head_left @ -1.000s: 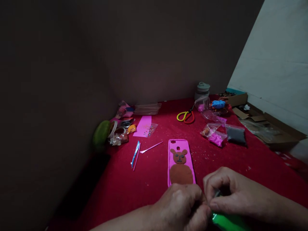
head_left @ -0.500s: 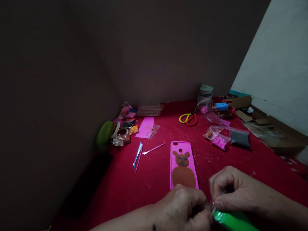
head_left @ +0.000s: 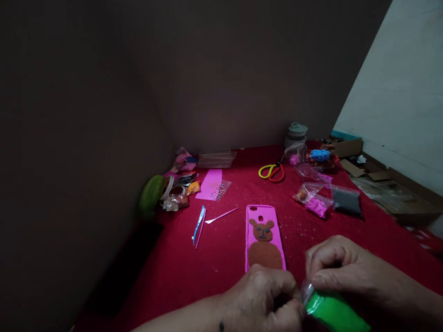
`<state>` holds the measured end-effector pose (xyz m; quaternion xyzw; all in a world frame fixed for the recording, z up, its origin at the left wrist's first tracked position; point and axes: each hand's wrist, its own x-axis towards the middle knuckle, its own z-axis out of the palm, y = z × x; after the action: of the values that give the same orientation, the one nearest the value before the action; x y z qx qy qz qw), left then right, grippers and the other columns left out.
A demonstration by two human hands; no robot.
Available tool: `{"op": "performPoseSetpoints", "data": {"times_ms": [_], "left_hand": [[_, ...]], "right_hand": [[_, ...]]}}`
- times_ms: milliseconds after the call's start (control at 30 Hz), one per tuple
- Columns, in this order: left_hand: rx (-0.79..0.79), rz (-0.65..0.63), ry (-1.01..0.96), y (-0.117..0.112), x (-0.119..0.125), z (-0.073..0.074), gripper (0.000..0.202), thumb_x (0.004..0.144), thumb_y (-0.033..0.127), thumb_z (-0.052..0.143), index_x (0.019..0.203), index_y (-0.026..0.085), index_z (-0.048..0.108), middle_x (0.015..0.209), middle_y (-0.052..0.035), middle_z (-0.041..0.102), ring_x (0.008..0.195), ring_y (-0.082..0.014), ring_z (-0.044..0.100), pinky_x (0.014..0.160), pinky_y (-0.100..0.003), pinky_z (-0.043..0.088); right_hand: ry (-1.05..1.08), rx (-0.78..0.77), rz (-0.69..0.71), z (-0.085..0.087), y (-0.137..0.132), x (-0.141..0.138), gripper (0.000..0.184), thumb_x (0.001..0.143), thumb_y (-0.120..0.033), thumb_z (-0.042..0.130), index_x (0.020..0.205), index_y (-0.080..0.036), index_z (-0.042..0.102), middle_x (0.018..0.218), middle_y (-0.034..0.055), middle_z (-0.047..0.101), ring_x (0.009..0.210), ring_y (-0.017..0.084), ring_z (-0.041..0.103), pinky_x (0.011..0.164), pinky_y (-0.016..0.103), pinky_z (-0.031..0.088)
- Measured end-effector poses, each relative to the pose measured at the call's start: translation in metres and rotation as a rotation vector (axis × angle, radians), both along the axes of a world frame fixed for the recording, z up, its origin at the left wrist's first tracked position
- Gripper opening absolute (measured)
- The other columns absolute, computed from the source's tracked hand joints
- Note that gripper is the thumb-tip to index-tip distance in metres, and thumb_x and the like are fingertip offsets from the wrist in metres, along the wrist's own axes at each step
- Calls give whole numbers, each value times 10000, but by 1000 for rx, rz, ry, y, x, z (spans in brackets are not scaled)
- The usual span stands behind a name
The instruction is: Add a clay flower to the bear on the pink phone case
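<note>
My left hand (head_left: 265,299) and my right hand (head_left: 341,269) meet at the bottom of the view, both pinched on a clear plastic bag of green clay (head_left: 332,311). The fingers of both hands are closed on the bag's top edge. Just beyond my hands lies a pink phone case (head_left: 263,235) on the red cloth (head_left: 221,258), decorated with a brown clay bear head and a brown oval body.
Thin modelling tools (head_left: 200,223) and a pink pick (head_left: 221,215) lie left of the case. Yellow-and-red scissors (head_left: 272,171), bags of pink clay (head_left: 315,203) and black clay (head_left: 346,201), a grey jar (head_left: 296,133), a pink sheet (head_left: 210,183) and a cardboard box (head_left: 391,189) sit further back.
Both hands stayed pinched on the bag; more of the green clay bag shows now, drawn slightly rightward. The view drifted a little, shifting the table items right and down.
</note>
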<state>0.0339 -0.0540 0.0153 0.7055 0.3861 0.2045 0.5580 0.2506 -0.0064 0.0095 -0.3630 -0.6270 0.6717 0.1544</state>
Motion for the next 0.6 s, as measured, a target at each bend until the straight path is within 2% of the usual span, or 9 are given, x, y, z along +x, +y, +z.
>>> {"op": "performPoseSetpoints", "data": {"times_ms": [133,233,300,367,433,500,600], "left_hand": [[2,-6,-24,1,0,2,87,739,145,531,661,168,498,530,61,404,452,-50,350,411,-162,240],[-31,-23,-46,0,0,8,144,804,221,532,674,167,503,544,58,417,472,-54,362,423,-157,263],[-59,-40,-60,-1,0,12,193,823,265,531,659,169,492,539,58,412,477,-56,355,430,-161,270],[-78,-42,-53,-3,1,16,198,822,275,521,656,174,480,538,56,408,483,-63,353,439,-174,273],[-72,-36,-41,-3,1,17,184,826,270,501,669,179,472,544,54,400,493,-72,348,450,-193,265],[-45,-22,-15,-4,1,16,192,844,274,480,676,181,467,552,53,385,509,-81,335,465,-212,256],[10,-17,60,-4,2,13,230,868,294,453,667,183,461,570,45,393,540,-95,344,498,-230,270]], "right_hand": [[139,-122,-50,1,-1,-1,322,686,-411,766,601,-107,702,610,38,569,560,116,476,514,236,317],[130,-163,-59,2,5,7,320,626,-401,794,574,-109,673,592,25,548,548,108,450,500,224,301],[78,-149,-20,3,14,17,334,640,-411,778,584,-108,650,574,17,531,533,104,433,494,222,299],[-20,-84,-25,6,25,29,372,687,-451,727,579,-119,598,546,-6,482,511,92,395,487,219,291],[-242,100,105,11,35,40,431,750,-527,628,611,-121,590,560,0,491,517,101,416,493,221,316],[-352,185,93,15,43,48,431,783,-528,595,682,-111,634,611,18,541,563,118,462,527,225,352],[-499,332,37,19,51,53,445,749,-557,631,660,-121,646,621,17,552,576,131,478,521,230,358]]}}
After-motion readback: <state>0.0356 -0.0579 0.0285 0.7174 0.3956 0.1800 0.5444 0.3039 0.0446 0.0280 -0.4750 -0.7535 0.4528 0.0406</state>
